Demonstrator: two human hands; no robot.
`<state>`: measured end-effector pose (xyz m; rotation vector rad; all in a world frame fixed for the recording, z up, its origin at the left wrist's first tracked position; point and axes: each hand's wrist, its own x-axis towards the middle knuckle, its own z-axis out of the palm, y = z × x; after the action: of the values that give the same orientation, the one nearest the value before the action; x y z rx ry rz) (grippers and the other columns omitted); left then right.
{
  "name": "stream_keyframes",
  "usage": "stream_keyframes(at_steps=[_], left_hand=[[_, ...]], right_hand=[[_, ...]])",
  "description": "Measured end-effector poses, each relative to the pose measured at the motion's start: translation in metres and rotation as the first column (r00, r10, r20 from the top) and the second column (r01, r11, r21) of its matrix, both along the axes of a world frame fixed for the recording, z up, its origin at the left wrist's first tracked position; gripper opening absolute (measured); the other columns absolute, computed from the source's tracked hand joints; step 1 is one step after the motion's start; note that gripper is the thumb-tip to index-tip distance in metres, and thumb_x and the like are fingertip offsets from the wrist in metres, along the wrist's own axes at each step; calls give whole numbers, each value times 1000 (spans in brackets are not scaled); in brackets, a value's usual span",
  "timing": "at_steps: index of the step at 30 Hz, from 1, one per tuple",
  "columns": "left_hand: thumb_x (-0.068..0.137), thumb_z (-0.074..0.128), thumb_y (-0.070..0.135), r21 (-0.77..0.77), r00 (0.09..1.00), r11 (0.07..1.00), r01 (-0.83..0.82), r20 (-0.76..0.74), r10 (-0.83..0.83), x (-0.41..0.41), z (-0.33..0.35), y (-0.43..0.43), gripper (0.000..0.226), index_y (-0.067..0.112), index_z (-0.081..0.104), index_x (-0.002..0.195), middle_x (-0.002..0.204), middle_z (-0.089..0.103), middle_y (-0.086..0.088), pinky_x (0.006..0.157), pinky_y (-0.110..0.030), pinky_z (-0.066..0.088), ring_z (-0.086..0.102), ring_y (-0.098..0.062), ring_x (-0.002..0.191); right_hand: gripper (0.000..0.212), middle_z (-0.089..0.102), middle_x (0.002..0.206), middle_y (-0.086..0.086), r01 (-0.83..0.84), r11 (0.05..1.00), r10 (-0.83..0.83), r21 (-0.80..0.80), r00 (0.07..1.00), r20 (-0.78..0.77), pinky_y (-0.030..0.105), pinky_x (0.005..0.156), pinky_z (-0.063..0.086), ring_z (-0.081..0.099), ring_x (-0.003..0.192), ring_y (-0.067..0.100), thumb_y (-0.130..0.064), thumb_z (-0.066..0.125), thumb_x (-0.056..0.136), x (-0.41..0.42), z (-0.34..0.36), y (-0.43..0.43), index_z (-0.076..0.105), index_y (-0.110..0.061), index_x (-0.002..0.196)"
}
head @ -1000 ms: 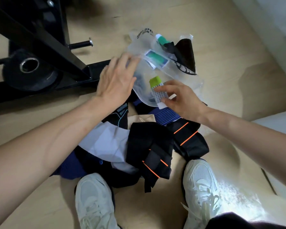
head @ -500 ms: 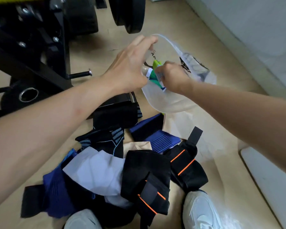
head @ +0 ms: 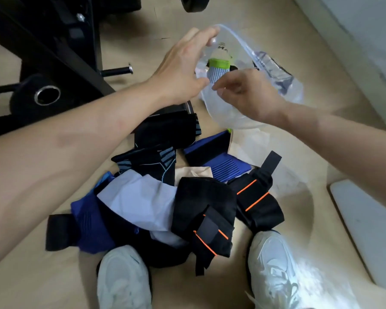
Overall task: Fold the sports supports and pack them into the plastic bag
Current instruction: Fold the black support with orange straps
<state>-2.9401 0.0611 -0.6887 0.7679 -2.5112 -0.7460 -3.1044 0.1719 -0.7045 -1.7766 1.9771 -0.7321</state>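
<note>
The clear plastic bag (head: 250,112) is lifted off the floor at the upper middle. My left hand (head: 183,68) grips its far rim and holds the mouth wide. A grey support with a lime-green cuff (head: 218,71) sits inside the mouth, above other packed items. My right hand (head: 247,94) hovers at the near rim just below that support, fingers loosely curled and holding nothing. A heap of loose supports lies on the floor below: black ones with orange stripes (head: 210,219), a blue ribbed one (head: 225,168), a black and teal one (head: 156,161), a white one (head: 140,197).
A black exercise machine frame (head: 49,63) with a steel peg stands at the upper left. My two white shoes (head: 274,270) rest at the bottom edge. A white board (head: 366,230) lies at the right, and a pale wall runs along the upper right.
The bag rose from the floor with my left hand holding its rim. My right hand pushed the grey and green support into it, then let go and drew back.
</note>
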Motion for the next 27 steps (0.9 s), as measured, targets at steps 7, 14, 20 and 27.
stream_keyframes(at_steps=[7,14,20,27], left_hand=[[83,73,16,-4,996,996,85,-13,-85,35,-14,34,44,21,65,126,147,41,-1,110,-42,44,41,-16,137],[78,74,12,-81,991,990,-118,-72,112,102,-53,116,35,13,71,113,147,44,-12,113,-28,32,45,-32,128],[79,74,14,126,996,988,-84,23,82,135,-101,189,30,13,72,108,119,62,-4,97,-38,47,59,-26,110],[83,77,46,341,901,936,-93,429,-67,131,-132,230,57,22,58,131,113,67,3,85,-40,52,63,-18,105]], right_hand=[[7,69,88,-3,-82,997,82,-4,981,176,13,69,45,61,72,8,-11,69,88,52,-18,90,75,-10,93],[9,71,85,2,-126,970,51,208,942,333,15,68,49,64,73,12,-12,74,87,69,-69,158,74,-10,95],[11,68,79,-10,-80,941,-9,329,966,259,15,69,47,63,71,4,-16,78,82,71,-109,196,76,-17,93],[43,62,103,-4,-12,879,-67,476,987,148,24,84,49,59,87,11,-26,80,80,81,-129,218,65,-19,120]])
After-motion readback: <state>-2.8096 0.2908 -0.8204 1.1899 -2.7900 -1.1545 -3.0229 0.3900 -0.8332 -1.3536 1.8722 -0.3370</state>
